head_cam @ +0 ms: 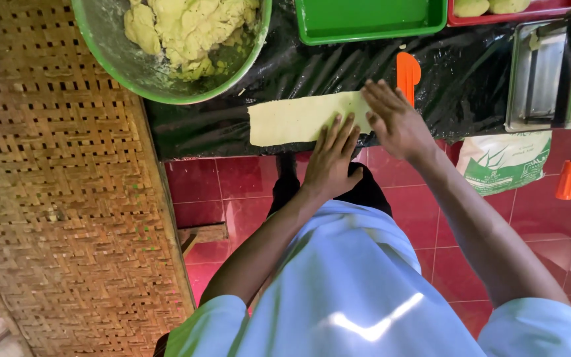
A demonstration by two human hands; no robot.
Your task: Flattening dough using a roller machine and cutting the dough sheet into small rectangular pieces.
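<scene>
A flat, pale yellow strip of dough [292, 119] lies on the black plastic sheet [213, 125] that covers the table. My left hand [332, 158] rests flat on the strip's near right part, fingers spread. My right hand [394, 119] presses flat on the strip's right end, which it hides. Neither hand grips anything. An orange scraper [408, 73] lies just beyond my right hand.
A green bowl [100, 39] of lumpy dough stands at the upper left. A green tray [371, 20] and a red tray [536, 10] with dough pieces lie at the top. A metal roller machine [550, 73] with an orange-handled crank [568, 178] stands right. A woven wall [54, 198] is left, with red floor tiles [219, 178] below.
</scene>
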